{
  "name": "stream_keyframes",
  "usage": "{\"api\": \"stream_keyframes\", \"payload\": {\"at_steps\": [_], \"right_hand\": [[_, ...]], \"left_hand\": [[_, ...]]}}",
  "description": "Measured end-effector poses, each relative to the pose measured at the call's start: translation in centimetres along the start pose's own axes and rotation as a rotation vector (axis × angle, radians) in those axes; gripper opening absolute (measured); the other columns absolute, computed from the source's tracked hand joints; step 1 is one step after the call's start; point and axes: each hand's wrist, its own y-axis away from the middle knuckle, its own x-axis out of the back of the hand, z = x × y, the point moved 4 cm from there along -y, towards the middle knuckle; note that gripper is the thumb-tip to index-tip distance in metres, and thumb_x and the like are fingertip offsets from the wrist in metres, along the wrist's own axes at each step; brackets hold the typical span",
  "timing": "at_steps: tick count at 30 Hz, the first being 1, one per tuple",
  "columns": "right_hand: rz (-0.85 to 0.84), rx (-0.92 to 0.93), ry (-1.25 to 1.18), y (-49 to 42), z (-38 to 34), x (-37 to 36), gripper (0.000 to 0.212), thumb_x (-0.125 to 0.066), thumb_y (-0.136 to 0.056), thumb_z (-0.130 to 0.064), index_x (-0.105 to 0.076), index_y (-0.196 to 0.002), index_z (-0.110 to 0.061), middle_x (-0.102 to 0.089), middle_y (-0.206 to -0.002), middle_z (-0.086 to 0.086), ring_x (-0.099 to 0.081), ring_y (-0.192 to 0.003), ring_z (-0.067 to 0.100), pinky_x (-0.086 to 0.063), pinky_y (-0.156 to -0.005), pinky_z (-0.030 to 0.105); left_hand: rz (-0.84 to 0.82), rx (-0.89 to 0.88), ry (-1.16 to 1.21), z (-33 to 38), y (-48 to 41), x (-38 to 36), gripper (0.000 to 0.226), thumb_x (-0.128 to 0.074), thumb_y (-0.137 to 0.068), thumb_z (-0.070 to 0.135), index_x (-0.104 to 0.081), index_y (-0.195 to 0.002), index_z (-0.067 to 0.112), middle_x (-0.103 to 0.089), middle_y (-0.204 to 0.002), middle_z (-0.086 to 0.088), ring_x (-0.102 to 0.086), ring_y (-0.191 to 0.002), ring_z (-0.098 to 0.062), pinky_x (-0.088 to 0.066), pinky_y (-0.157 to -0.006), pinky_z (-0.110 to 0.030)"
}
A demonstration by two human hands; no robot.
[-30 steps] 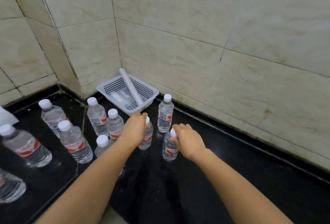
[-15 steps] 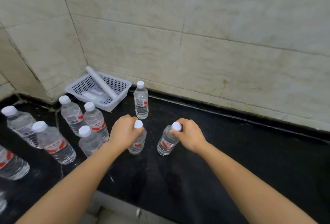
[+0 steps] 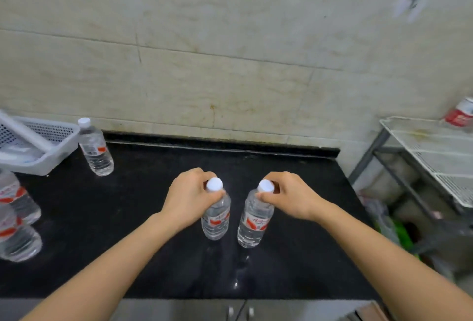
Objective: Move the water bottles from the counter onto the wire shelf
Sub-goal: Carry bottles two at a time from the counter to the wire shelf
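Two water bottles in the middle, side by side and close, not touching. Left bottle (image 3: 215, 214) upright, clear, with a white cap and a red label. Right bottle (image 3: 254, 221) the same, tipped a little. Both over the black tabletop (image 3: 138, 218), near its middle; hard to tell if standing on it or lifted just off it.

Left hand (image 3: 188, 196) curled tight round the neck of the left bottle, just under the cap. Right hand (image 3: 289, 196) curled round the neck of the right bottle in the same way. Both arms bare, reaching in from the near edge.

Far left on the tabletop, one more bottle (image 3: 95, 149) standing upright, just beside a white basket (image 3: 55, 153) with holes in its sides. A white tube (image 3: 23, 128) leaning in the basket. At the left edge, a blurry bottle (image 3: 18, 200) and, nearer, another blurry bottle (image 3: 18, 238), both partly cut off.

Off to the right, past the end of the tabletop, the white wire shelf (image 3: 435, 151) on grey legs. At its far right corner, a red-label bottle (image 3: 460, 116), blurry and partly cut off.

Behind everything, a pale tiled wall (image 3: 230, 64).
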Motion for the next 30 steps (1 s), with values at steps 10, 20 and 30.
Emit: {"api": "stream_keyframes", "payload": {"at_steps": [10,20,30], "right_hand": [[0.314,0.03,0.011,11.3,11.0,19.6,0.023,-0.067,-0.082,-0.03,-0.059,-0.071,-0.012,-0.049,-0.058,-0.007,-0.042,-0.051,0.005,-0.032,-0.043,0.016],[0.517,0.0,-0.007,16.1,20.1,35.0,0.03,-0.066,-0.082,-0.03,-0.05,-0.059,-0.019,-0.044,-0.05,-0.011,-0.039,-0.046,0.001,-0.029,-0.045,0.017],[0.572,-0.018,0.05,13.7,31.4,46.1,0.027,-0.064,-0.083,-0.026,-0.054,-0.07,-0.005,-0.045,-0.063,0.001,-0.042,-0.058,0.013,-0.034,-0.056,0.031]], "left_hand": [[0.038,-0.192,0.17,23.2,-1.9,-7.8,0.015,-0.068,-0.075,0.026,-0.067,-0.067,0.014,-0.066,-0.062,-0.007,-0.053,-0.059,-0.015,-0.04,-0.053,-0.029],[0.015,-0.372,0.322,40.2,-8.7,-14.5,0.02,-0.072,-0.071,0.026,-0.067,-0.069,0.007,-0.056,-0.054,-0.008,-0.039,-0.051,-0.005,-0.034,-0.051,-0.025],[0.01,-0.525,0.436,52.0,-19.6,-23.3,0.028,-0.069,-0.069,0.037,-0.069,-0.076,0.01,-0.066,-0.063,-0.011,-0.047,-0.056,-0.007,-0.04,-0.055,-0.029]]}}
